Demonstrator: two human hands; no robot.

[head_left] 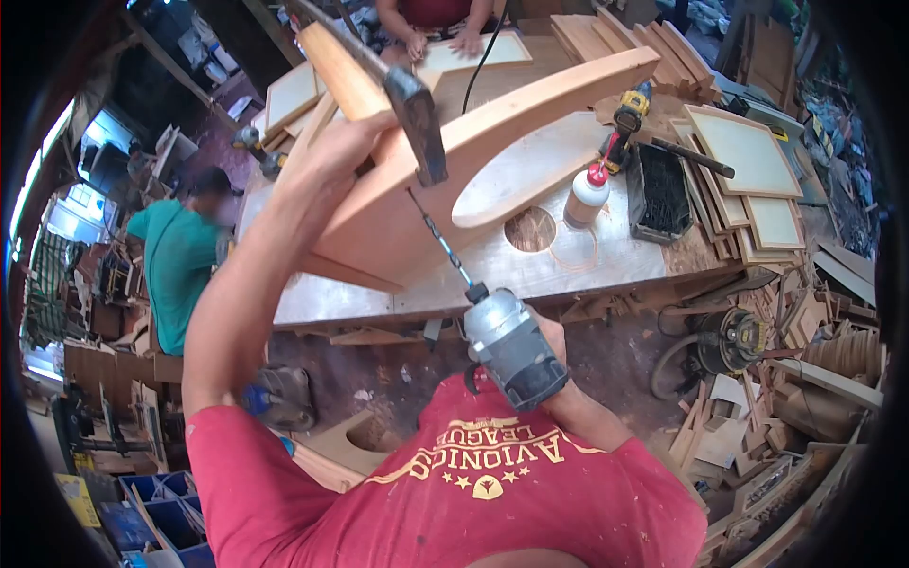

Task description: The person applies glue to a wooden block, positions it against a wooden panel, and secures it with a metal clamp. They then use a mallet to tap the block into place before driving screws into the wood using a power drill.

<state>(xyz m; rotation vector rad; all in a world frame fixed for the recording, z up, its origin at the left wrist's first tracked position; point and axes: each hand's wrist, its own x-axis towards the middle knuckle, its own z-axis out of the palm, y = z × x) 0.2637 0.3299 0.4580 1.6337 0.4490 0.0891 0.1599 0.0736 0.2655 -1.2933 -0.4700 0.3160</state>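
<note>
My right hand (551, 346) is wrapped round the handle of a grey and black power drill (516, 346). Its long bit (440, 241) points up and away, with the tip close to the edge of a curved wooden piece (511, 114). My left hand (365, 142) is closed at the wooden frame, beside an upright board (343, 71) and just behind a dark metal clamp (415, 114); what its fingers grip is partly hidden. The wooden frame stands on the metal-topped table (483, 279).
A glue bottle (586, 196), a yellow drill (627, 118) and a black tray of screws (661, 194) stand right of the frame. Framed panels (743, 156) are stacked beyond. One person's hands (440, 43) work across the table; another person in green (180, 256) is at the left.
</note>
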